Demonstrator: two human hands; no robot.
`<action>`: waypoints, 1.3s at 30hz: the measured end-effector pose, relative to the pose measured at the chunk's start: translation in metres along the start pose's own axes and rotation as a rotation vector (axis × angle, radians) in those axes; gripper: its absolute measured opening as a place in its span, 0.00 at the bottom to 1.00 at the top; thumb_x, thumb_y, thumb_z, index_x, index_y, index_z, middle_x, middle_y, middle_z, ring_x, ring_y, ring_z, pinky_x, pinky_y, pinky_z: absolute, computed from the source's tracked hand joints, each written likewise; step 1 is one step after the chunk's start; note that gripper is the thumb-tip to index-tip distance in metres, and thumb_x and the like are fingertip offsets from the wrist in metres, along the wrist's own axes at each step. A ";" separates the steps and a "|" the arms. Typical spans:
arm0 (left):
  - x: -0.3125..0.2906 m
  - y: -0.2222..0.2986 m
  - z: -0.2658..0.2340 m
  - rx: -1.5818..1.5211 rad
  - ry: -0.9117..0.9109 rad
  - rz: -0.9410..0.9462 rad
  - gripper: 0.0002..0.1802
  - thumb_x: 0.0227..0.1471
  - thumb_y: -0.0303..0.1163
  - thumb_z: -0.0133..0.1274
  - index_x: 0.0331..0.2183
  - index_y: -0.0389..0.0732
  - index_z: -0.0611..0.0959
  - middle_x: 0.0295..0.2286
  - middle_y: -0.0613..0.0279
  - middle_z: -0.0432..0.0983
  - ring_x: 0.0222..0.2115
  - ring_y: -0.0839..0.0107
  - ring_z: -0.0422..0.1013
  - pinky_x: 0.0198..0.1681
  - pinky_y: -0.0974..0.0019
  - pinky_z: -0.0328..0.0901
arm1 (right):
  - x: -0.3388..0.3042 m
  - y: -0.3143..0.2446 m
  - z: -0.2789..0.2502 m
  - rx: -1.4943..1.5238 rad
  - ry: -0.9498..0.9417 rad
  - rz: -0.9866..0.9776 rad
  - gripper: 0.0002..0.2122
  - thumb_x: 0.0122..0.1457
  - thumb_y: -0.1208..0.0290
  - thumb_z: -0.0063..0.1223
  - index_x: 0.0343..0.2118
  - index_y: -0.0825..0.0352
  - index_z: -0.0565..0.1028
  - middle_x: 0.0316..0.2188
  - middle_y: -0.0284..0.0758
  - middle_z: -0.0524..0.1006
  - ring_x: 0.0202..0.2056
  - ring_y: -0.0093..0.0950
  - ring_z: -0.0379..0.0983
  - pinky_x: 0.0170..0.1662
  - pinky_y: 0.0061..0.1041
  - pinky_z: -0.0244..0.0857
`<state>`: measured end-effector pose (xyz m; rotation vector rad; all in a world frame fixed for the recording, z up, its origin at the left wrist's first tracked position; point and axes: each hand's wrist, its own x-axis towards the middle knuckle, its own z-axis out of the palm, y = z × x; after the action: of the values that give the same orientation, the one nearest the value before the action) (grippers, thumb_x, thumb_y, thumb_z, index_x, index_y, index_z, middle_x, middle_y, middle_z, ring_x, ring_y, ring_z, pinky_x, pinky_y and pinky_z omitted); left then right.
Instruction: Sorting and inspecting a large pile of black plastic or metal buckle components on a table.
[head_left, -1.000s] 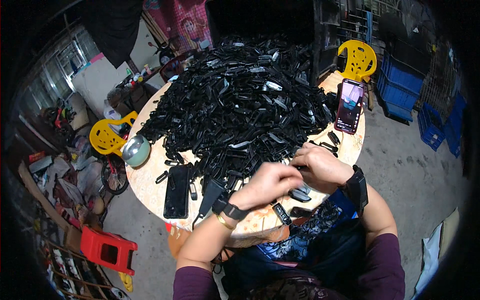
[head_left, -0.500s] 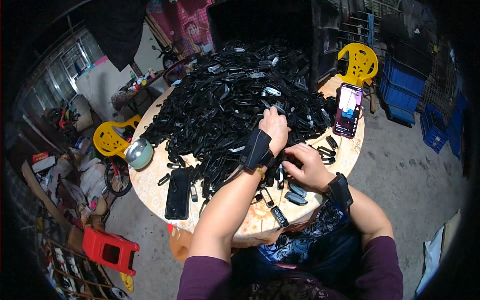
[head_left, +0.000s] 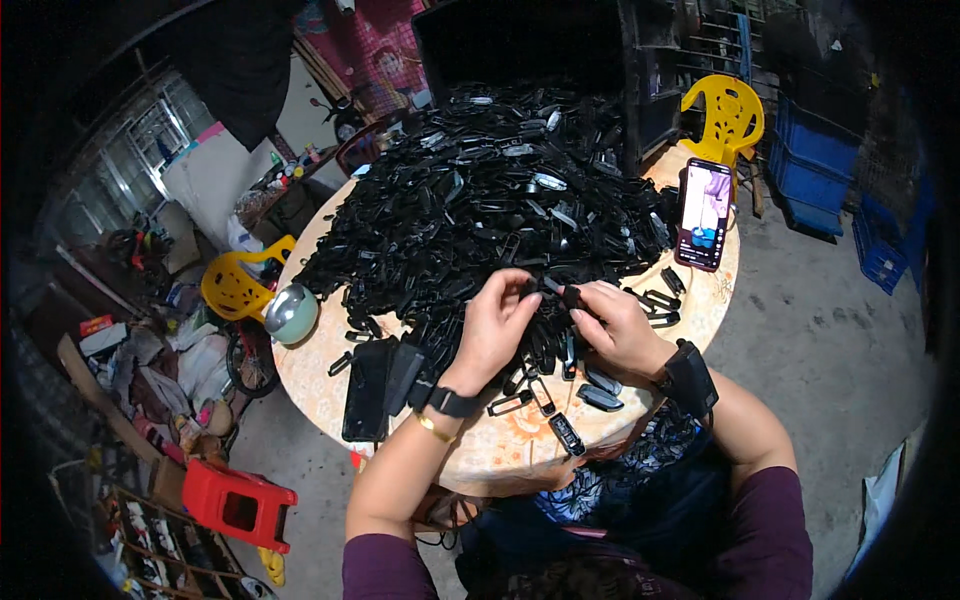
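Head view: left hand (head_left: 497, 325) and right hand (head_left: 610, 325) each grip, pinched, one black clip (head_left: 562, 296) between them.

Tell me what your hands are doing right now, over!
Left hand and right hand together pinching a small black plastic piece. Big heap of black parts right behind. Loose pieces and a phone on the round table.

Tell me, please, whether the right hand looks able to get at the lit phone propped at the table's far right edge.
Probably yes. The right hand sits at the near edge of the black pile, and the phone stands beyond it to the right, with only a few loose black pieces lying low between them.
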<state>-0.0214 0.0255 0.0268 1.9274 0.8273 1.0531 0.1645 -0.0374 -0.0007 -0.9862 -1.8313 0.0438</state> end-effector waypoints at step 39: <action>-0.024 -0.016 -0.010 -0.705 0.042 -0.186 0.20 0.51 0.21 0.52 0.48 0.39 0.75 0.36 0.67 0.73 0.36 0.77 0.71 0.42 0.70 0.69 | 0.030 -0.003 0.022 1.193 -0.034 0.628 0.12 0.59 0.75 0.49 0.45 0.72 0.70 0.35 0.37 0.76 0.35 0.24 0.76 0.40 0.21 0.72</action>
<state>-0.0437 0.0169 0.0075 1.2159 0.5390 1.0865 0.1409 -0.0119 0.0129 -0.6024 -1.0925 1.3587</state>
